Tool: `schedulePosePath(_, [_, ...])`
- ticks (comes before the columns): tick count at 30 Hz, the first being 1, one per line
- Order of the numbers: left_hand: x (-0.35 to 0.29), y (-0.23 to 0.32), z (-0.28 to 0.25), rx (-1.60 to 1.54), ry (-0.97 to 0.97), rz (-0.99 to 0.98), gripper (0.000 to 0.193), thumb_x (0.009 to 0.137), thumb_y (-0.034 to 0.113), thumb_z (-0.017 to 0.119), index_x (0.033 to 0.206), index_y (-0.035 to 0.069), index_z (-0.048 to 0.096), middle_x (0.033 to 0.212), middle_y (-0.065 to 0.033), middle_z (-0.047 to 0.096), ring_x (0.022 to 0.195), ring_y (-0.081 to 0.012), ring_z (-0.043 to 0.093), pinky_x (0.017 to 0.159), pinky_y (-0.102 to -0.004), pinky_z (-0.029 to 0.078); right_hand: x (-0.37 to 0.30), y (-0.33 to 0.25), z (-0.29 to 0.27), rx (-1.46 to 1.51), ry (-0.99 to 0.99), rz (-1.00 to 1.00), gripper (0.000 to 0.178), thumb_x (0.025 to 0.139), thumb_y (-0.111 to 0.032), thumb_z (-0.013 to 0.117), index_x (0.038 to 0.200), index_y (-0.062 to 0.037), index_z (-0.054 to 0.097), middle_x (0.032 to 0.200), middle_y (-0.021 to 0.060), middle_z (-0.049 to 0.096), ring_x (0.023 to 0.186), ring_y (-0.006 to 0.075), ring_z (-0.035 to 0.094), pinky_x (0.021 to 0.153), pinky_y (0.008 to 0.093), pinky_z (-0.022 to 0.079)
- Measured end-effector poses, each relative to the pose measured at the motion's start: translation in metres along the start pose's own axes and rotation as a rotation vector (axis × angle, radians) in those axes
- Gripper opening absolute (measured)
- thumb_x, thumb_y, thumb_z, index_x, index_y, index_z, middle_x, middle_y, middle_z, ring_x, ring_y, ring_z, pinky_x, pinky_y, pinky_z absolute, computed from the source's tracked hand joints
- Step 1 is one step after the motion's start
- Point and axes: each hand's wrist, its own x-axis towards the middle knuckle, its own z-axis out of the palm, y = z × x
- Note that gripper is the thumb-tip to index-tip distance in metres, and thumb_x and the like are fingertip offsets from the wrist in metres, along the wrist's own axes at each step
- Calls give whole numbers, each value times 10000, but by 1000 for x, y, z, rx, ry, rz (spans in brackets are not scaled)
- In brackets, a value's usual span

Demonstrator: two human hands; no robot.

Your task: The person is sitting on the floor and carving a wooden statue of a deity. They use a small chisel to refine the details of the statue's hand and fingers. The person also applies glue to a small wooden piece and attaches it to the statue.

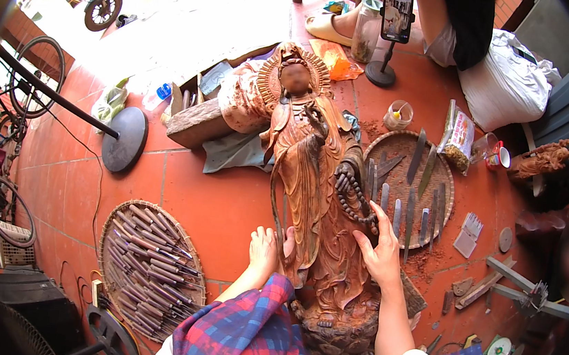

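Observation:
A carved wooden statue [307, 194] of a robed figure with an ornate halo lies on its back in front of me, its base close to my body. My left hand [264, 251] is at the robe's left edge, fingers curled round a thin carved strand, thumb on its other side. My right hand [383, 254] lies along the statue's right side, fingers stretched and thumb apart, beside a string of dark beads [353, 200] hanging from the figure's arm. The statue's upper part leans on a wooden beam [200, 124] and a patterned cushion [243, 97].
Left, a round woven tray [108, 256] holds many wooden-handled chisels. Right, another woven tray [448, 174] carries flat blades and files. A phone on a stand [381, 73], a seated person's leg, a white sack [509, 83], a round-based stand [124, 140] and a metal frame [529, 290] surround the tiled floor.

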Motion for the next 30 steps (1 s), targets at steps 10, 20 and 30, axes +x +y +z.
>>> schedulePosePath(10, [6, 24, -15, -44, 80, -68, 494, 924, 501, 611, 862, 12, 580, 954, -184, 557, 942, -375, 576, 769, -456, 527, -1, -1, -3, 22, -38, 73, 619, 927, -252, 713, 1456, -62, 452, 1411, 220, 547, 1343, 370, 505, 1101, 448, 397])
schedulePosePath(20, [8, 33, -17, -41, 116, -170, 530, 900, 544, 617, 836, 19, 588, 949, -186, 561, 938, -386, 578, 764, -481, 519, 0, -2, -1, 0, -10, 30, 617, 904, -212, 739, 1434, -46, 470, 1356, 222, 575, 1278, 376, 555, 1065, 436, 435])
schedulePosePath(30, [6, 16, -19, 6, 93, -86, 396, 920, 412, 631, 887, 21, 582, 962, -180, 555, 914, -379, 593, 773, -462, 525, 0, -2, 1, 1, -16, 17, 622, 904, -220, 739, 1435, -42, 468, 1359, 224, 572, 1278, 378, 554, 1069, 436, 431])
